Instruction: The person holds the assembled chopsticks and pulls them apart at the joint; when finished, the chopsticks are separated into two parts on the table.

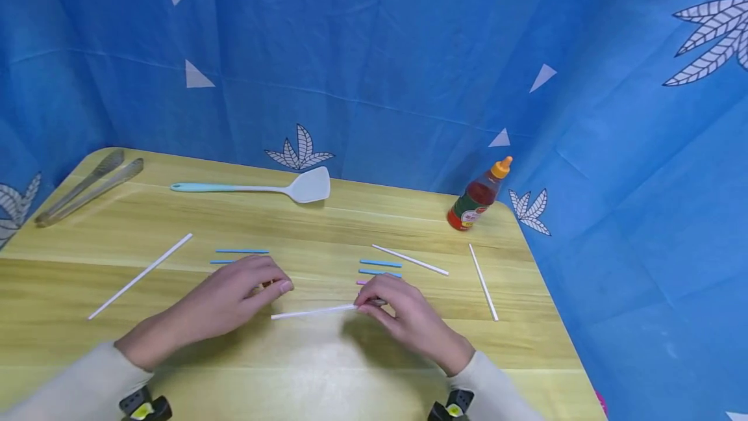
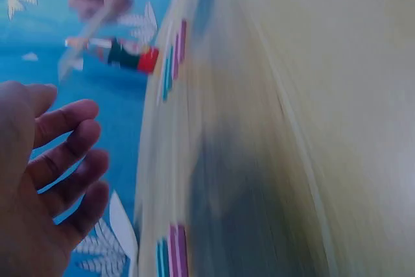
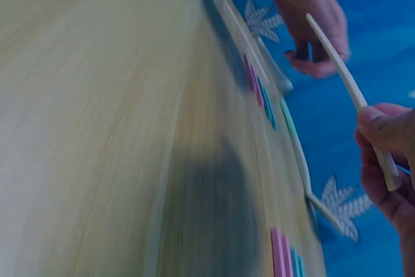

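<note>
My right hand (image 1: 403,317) pinches a slim white stick (image 1: 310,312) near its right end, between thumb and fingers. The stick points left, held over the table, and its whole length shows in the right wrist view. My left hand (image 1: 236,291) hovers just beyond the stick's free end, fingers loosely curved and holding nothing. Beyond the left hand lie short blue sticks (image 1: 242,251); pink ones (image 2: 177,251) beside them show in the left wrist view. Another group of short blue sticks (image 1: 381,263) and pink sticks (image 3: 277,251) lies by the right hand, which partly covers it.
White sticks lie at the left (image 1: 140,276), right of centre (image 1: 411,260) and far right (image 1: 483,282). Metal tongs (image 1: 93,187), a white spatula (image 1: 310,186) with a light blue handle, and a sauce bottle (image 1: 470,203) line the table's back. A blue cloth (image 1: 362,51) hangs behind.
</note>
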The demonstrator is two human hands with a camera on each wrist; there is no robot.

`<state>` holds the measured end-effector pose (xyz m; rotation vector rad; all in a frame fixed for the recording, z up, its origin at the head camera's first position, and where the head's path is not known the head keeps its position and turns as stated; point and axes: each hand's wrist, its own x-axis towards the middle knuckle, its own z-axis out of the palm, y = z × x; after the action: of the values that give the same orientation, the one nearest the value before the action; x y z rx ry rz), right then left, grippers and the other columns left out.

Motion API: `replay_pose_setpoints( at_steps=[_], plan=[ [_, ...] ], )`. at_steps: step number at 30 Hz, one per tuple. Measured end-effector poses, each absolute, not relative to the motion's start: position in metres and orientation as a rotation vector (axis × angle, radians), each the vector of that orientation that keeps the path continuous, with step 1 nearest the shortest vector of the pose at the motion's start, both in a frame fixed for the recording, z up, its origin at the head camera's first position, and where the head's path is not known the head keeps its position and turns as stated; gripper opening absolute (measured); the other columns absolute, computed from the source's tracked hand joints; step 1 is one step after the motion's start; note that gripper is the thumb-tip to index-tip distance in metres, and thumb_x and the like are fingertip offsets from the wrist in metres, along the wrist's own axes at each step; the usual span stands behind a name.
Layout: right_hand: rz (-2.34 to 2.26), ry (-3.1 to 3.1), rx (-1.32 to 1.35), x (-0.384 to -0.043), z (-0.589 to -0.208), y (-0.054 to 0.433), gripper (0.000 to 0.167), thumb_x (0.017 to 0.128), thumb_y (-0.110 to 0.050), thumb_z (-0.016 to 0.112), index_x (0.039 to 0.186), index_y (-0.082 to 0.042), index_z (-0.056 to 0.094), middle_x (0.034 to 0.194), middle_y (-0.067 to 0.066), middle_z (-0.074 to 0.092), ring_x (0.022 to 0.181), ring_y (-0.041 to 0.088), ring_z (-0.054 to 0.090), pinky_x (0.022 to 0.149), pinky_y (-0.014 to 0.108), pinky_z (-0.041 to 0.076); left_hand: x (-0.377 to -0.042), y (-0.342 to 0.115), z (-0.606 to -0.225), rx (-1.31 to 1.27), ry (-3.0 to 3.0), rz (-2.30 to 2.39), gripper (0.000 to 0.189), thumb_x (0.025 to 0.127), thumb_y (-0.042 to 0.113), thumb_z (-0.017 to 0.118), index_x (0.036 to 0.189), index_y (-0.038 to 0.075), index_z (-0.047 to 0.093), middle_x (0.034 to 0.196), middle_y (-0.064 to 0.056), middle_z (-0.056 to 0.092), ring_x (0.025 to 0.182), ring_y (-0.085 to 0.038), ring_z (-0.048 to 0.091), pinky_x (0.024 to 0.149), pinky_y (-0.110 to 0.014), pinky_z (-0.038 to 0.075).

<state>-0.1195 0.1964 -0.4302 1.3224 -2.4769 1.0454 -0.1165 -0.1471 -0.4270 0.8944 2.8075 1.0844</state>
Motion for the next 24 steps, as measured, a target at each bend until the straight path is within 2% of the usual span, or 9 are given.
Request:
replay_pose_setpoints(
  at_steps=[2,7,12,16,20,24],
  plan=[
    [1.058,-2.486,1.292,-0.120,-0.430,0.186,0.008,0.102,-0.009,0.077,0.107,-0.014,0.072,0.103,-0.004,0.073,0.099,0.009,0.070,0.091,0.022,0.060,-0.114,-0.138,-0.424,0.904,2.732,1.122,0.025,0.115,0.039,0.056,0.107,0.029,0.077,0.095,0.021,0.063,0.086,0.000,0.057,0.077,-0.027,0.051],
    [1.051,-2.481,1.195,-0.122,-0.433,0.170,0.009,0.102,-0.012,0.078,0.107,-0.015,0.071,0.101,-0.005,0.071,0.094,0.006,0.066,0.084,0.019,0.059,-0.111,-0.126,-0.424,0.902,2.679,1.102,0.027,0.115,0.043,0.057,0.110,0.028,0.078,0.097,0.021,0.067,0.085,0.001,0.058,0.077,-0.027,0.052],
    [1.097,-2.475,1.133,-0.123,-0.435,0.163,0.010,0.100,-0.010,0.080,0.107,-0.015,0.073,0.100,-0.005,0.071,0.092,0.007,0.065,0.081,0.021,0.060,-0.111,-0.124,-0.426,0.829,2.668,1.139,0.026,0.113,0.044,0.059,0.114,0.026,0.078,0.097,0.019,0.069,0.079,0.000,0.055,0.071,-0.025,0.050],
    [1.127,-2.472,1.132,-0.123,-0.437,0.159,0.012,0.100,-0.009,0.080,0.108,-0.015,0.074,0.102,-0.004,0.072,0.090,0.007,0.066,0.078,0.021,0.060,-0.111,-0.121,-0.426,0.825,2.661,1.194,0.024,0.112,0.041,0.062,0.116,0.025,0.078,0.097,0.017,0.070,0.075,0.001,0.053,0.068,-0.024,0.049],
    [1.137,-2.510,1.115,-0.121,-0.439,0.155,0.015,0.100,-0.010,0.081,0.113,-0.013,0.075,0.106,-0.003,0.073,0.088,0.006,0.066,0.073,0.020,0.058,-0.110,-0.117,-0.428,0.802,2.682,1.206,0.015,0.111,0.037,0.066,0.113,0.028,0.078,0.089,0.018,0.065,0.071,0.000,0.050,0.065,-0.024,0.047],
    [1.132,-2.564,1.085,-0.120,-0.440,0.151,0.018,0.101,-0.017,0.081,0.117,-0.011,0.077,0.105,-0.003,0.074,0.085,0.008,0.064,0.070,0.023,0.058,-0.107,-0.113,-0.432,0.824,2.740,1.186,0.006,0.108,0.030,0.071,0.111,0.031,0.076,0.095,0.020,0.067,0.079,0.000,0.055,0.071,-0.024,0.051]
  ],
)
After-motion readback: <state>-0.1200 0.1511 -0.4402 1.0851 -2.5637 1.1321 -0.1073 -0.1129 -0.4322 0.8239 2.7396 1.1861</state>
